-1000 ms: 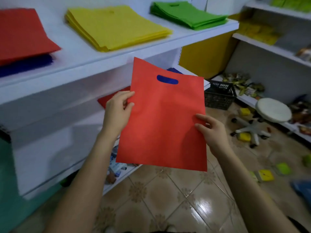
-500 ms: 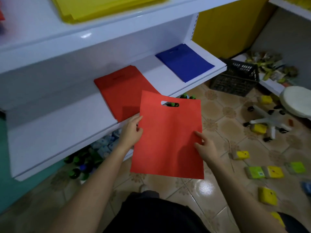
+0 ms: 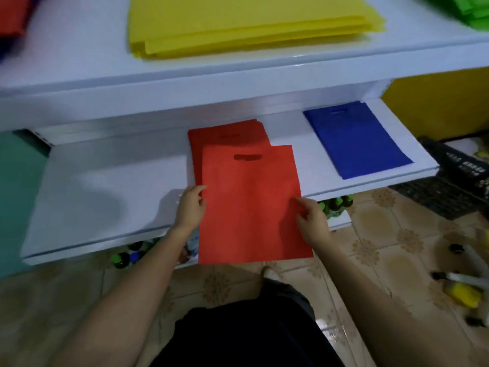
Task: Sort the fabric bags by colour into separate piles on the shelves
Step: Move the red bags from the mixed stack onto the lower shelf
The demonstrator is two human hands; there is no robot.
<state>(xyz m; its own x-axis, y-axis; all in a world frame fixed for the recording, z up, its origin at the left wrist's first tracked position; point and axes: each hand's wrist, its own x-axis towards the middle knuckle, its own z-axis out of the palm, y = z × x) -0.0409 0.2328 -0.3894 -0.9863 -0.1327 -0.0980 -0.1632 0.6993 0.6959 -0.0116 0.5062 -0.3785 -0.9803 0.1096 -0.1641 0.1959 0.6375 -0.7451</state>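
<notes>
Fingers point(image 3: 198, 188) of left hand point(image 3: 190, 209), right hand point(image 3: 314, 224) seemingly pinch red bag point(image 3: 248, 205).

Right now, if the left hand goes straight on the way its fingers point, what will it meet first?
Probably the red pile on the lower shelf: the left hand, holding the red bag by one edge, points at the pile's near left edge. Depth is unclear; it might pass above.

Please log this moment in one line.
red bag | held: left hand, right hand | partly over red pile, lower shelf | not released
</notes>
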